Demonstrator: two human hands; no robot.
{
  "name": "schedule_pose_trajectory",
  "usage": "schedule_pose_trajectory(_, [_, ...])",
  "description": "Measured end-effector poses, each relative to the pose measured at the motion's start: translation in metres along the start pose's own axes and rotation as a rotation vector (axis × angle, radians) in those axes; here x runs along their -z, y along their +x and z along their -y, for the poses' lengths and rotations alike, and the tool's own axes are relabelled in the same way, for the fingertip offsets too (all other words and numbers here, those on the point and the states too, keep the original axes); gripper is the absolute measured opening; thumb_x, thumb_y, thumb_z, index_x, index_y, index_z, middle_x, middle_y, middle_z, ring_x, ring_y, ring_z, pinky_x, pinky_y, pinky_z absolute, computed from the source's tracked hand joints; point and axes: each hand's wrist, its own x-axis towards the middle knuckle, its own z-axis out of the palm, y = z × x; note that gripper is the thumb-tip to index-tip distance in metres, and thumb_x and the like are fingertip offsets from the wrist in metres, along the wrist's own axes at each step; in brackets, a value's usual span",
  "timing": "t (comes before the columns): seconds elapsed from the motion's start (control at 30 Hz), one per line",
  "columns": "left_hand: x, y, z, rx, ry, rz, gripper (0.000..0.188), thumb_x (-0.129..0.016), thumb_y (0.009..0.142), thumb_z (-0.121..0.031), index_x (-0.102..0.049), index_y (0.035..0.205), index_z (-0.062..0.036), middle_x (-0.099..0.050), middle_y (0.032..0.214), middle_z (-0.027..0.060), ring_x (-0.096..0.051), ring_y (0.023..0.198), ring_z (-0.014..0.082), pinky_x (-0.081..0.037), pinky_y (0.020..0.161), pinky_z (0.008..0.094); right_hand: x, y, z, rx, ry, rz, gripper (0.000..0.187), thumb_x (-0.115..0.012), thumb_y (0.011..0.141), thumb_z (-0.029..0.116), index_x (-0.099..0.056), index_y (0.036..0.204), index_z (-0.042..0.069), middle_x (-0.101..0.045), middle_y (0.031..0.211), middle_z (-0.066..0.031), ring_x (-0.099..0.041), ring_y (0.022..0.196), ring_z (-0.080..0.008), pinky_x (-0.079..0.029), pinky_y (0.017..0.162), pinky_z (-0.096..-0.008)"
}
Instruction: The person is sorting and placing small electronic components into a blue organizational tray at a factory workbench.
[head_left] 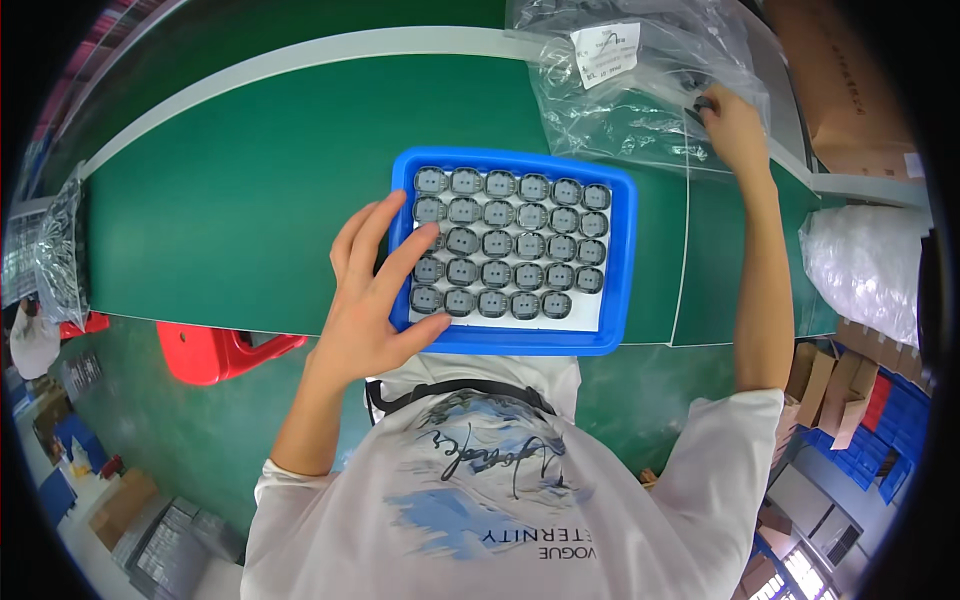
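A blue tray (618, 250) with a white lining stands on the green table in front of me. Rows of small grey rounded plastic parts (497, 243) fill most of it; the near right corner shows bare lining. My left hand (375, 280) lies over the tray's left rim, fingers spread, fingertips by the leftmost parts. To the far right, my right hand (735, 125) pinches a small dark plastic part (703, 105) at a clear plastic bag (620, 110). The bag has a white label and lies crumpled; a few dark pieces show beside my fingers.
A cardboard box (835, 90) stands beyond the bag, with a white plastic-wrapped bundle (862, 265) at the table's right end. Another clear bag (62, 255) hangs at the left end. Below the table's near edge is a red stool (200, 353).
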Motion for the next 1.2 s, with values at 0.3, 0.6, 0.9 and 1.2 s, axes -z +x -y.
schedule_pose_trajectory(0.3, [0.002, -0.001, 0.000, 0.010, 0.007, 0.023, 0.082, -0.086, 0.066, -0.022, -0.058, 0.142, -0.0108, -0.030, 0.161, 0.0219, -0.031, 0.142, 0.0461, -0.028, 0.116, 0.0552, 0.078, -0.130, 0.039, 0.210, 0.612, 0.652, 0.031, -0.068, 0.082, -0.005, -0.068, 0.112, 0.001, -0.058, 0.085, -0.0022, -0.055, 0.076, -0.0103, -0.046, 0.069, -0.0269])
schedule_pose_trajectory(0.6, [0.009, 0.012, -0.019, -0.044, 0.117, 0.063, 0.084, -0.085, 0.067, -0.023, -0.056, 0.144, -0.0080, -0.030, 0.162, 0.0226, -0.031, 0.145, 0.0438, -0.027, 0.118, 0.0545, 0.038, -0.212, 0.063, 0.177, 0.539, 0.170, 0.034, -0.068, 0.086, -0.004, -0.066, 0.119, 0.001, -0.059, 0.108, -0.0092, -0.057, 0.074, -0.0169, -0.050, 0.069, -0.0302])
schedule_pose_trajectory(0.9, [0.009, 0.024, -0.022, -0.063, 0.220, 0.201, 0.084, -0.090, 0.065, -0.026, -0.058, 0.143, -0.0209, -0.028, 0.163, 0.0180, -0.028, 0.145, 0.0468, -0.028, 0.116, 0.0565, 0.005, -0.235, 0.057, 0.094, 0.455, -0.066, 0.026, -0.070, 0.088, -0.003, -0.069, 0.113, 0.001, -0.062, 0.110, -0.0100, -0.063, 0.085, -0.0201, -0.054, 0.071, -0.0303])
schedule_pose_trajectory(1.2, [0.015, 0.017, -0.013, -0.036, 0.142, 0.146, 0.083, -0.090, 0.064, -0.027, -0.060, 0.141, -0.0193, -0.031, 0.162, 0.0179, -0.029, 0.144, 0.0457, -0.029, 0.116, 0.0558, 0.045, -0.239, 0.092, 0.497, 0.678, -0.069, 0.017, -0.074, 0.075, -0.005, -0.069, 0.090, 0.002, -0.063, 0.113, -0.0151, -0.063, 0.094, -0.0297, -0.053, 0.079, -0.0387])
